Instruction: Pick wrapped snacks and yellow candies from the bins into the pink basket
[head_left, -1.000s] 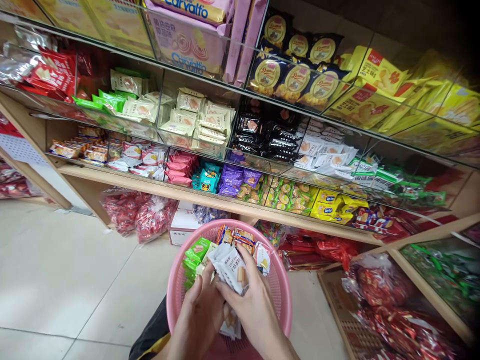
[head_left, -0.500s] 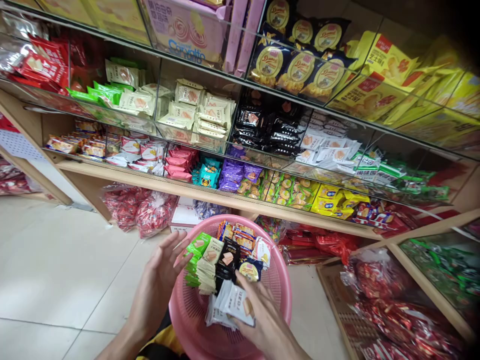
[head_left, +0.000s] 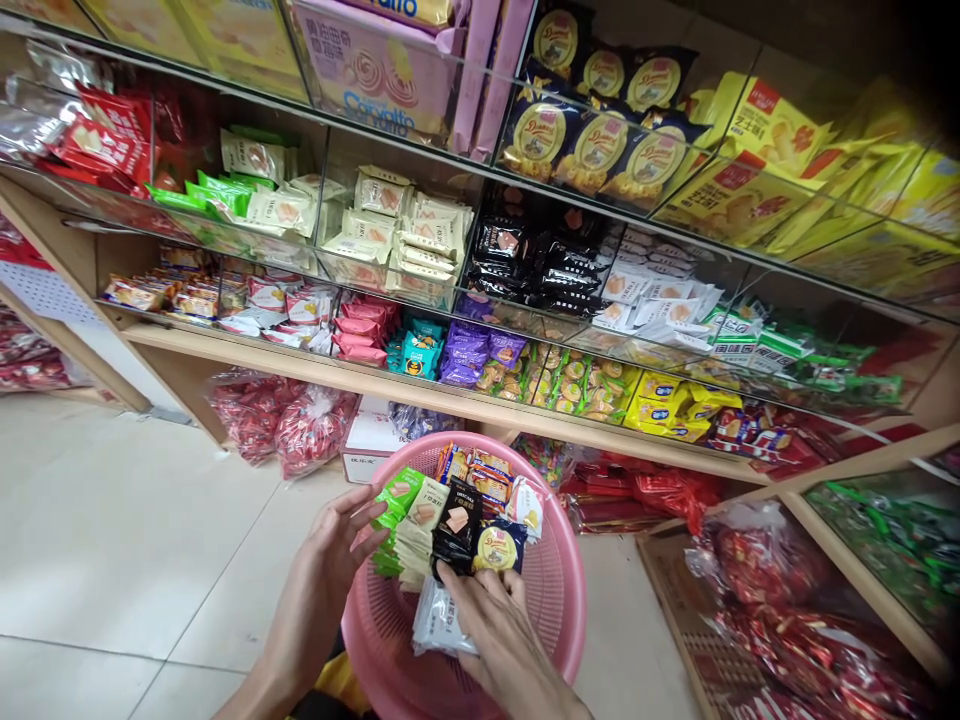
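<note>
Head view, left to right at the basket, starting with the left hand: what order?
Left hand → green packets → cream packets → black packets → navy packet with round yellow label

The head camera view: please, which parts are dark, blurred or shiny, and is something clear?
Head view: the upper right corner falls to black; yellow packets near the right edge look smeared; floor tiles carry a pale sheen; the black DRYCAKE packet in the pink basket is fairly sharp.
</note>
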